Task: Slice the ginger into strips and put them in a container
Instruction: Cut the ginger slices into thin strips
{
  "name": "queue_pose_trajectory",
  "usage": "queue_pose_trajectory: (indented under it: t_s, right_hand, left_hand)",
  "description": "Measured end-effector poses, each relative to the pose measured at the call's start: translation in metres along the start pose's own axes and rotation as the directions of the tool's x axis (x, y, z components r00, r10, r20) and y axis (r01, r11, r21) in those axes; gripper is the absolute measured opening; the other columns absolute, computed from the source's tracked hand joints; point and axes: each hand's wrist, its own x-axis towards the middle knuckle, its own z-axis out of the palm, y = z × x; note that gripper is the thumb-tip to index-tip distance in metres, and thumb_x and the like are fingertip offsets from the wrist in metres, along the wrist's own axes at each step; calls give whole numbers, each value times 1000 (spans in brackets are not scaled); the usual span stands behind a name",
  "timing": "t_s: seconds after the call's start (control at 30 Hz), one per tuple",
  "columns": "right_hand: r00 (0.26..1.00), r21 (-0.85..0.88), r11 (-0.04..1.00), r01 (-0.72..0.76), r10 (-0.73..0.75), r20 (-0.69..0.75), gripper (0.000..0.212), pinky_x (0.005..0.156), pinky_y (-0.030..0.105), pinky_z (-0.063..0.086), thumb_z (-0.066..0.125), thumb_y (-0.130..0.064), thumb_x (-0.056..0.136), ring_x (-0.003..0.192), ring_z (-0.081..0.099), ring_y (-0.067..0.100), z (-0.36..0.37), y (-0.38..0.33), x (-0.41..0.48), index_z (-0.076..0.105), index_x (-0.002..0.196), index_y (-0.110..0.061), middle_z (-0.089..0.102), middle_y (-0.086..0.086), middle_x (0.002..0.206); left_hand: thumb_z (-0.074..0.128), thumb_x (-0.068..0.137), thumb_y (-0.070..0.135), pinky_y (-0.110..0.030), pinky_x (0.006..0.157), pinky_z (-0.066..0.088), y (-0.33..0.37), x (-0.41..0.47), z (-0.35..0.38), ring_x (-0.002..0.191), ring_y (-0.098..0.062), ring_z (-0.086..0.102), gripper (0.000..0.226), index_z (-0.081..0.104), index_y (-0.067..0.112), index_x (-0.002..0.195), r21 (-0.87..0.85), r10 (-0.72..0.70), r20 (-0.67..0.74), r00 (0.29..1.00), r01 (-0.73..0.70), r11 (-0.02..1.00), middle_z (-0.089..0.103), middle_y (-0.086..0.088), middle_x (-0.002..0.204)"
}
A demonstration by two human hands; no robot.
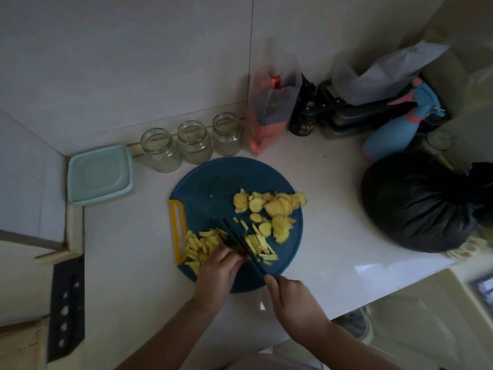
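Observation:
A round blue cutting board (pixel 213 182) with a yellow handle lies on the white counter. Round ginger slices (pixel 274 209) are heaped on its right half. Cut ginger strips (pixel 198 244) lie at its left front, with more strips (pixel 260 245) to the right of the blade. My right hand (pixel 290 297) grips the handle of a dark knife (pixel 240 241) whose blade rests on the board. My left hand (pixel 218 273) has curled fingers pressing down on ginger right beside the blade; that ginger is mostly hidden.
Three glass jars (pixel 192 142) without lids stand behind the board. A pale green lidded container (pixel 100 174) sits at the left. A red-and-clear bag (pixel 269 110), dark bottle (pixel 302 116), blue spray bottle (pixel 394 129) and black bag (pixel 416 201) crowd the right. A black knife sheath (pixel 66 308) lies at left.

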Motion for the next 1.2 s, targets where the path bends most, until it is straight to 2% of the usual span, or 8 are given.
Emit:
queue_pose_trajectory:
  t_s: [0.1,0.2,0.27,0.33,0.43,0.63,0.8,1.2]
  right_hand:
    - [999,-82,996,-34,34,-2,46,71,37,46,21,-56,96,80,61,26,3,-5,4,45,74,-24,55,1,76]
    - [999,-90,996,-24,20,-49,44,71,37,46,26,-49,100,81,62,29,8,-15,14,51,79,-19,64,9,83]
    - [998,9,1000,-16,17,-64,43,69,35,45,28,-46,101,73,60,23,8,-22,21,49,74,-19,61,7,76]
    - [997,168,985,-39,50,-59,45,64,31,40,31,-43,101,58,50,11,7,-24,21,43,65,-20,52,-1,62]
    - [995,342,936,-87,102,-24,53,60,35,39,33,-44,100,51,43,9,2,-16,15,49,65,-7,50,2,57]
    - [998,238,970,-38,47,-30,54,65,34,41,33,-46,99,59,52,19,-3,-8,-3,48,65,-7,57,12,64]
    - [999,168,986,10,-3,-40,46,56,24,32,31,-46,99,51,40,12,-4,-7,-8,36,60,-20,40,-4,55]
    - [1000,112,994,-13,14,-8,48,62,29,35,29,-47,100,54,41,11,-3,-4,-8,39,63,-18,43,-4,59]
  left_hand:
    - [53,85,19,-15,65,42,0,0,1,74,-9,54,22,70,9,76,-8,-10,-8,1000,10,1000,62,-1,77]
    - [52,85,17,-16,65,42,1,1,1,75,-9,54,22,70,9,76,-20,-21,-2,1000,21,1000,62,-2,77]
    - [52,86,18,-19,67,46,0,0,0,77,-11,59,22,72,10,80,-33,-19,20,1000,20,999,65,-2,81]
    - [52,87,19,-22,71,51,0,0,-4,82,-12,63,23,74,11,88,-42,1,35,999,0,999,68,-2,86]
    - [53,85,18,-22,70,53,2,2,-7,80,-13,65,23,74,13,93,-35,18,53,998,-16,999,68,-1,86]
    - [52,85,15,-28,61,54,1,4,-9,72,-16,66,23,74,12,88,-3,5,64,998,-5,1000,67,-2,80]
    - [51,84,15,-26,57,55,-1,9,-9,69,-18,66,24,74,10,84,27,35,79,996,-37,999,67,-3,78]
    - [51,85,17,-22,57,50,-4,12,-10,67,-15,63,22,71,12,78,43,63,96,993,-68,997,65,0,73]
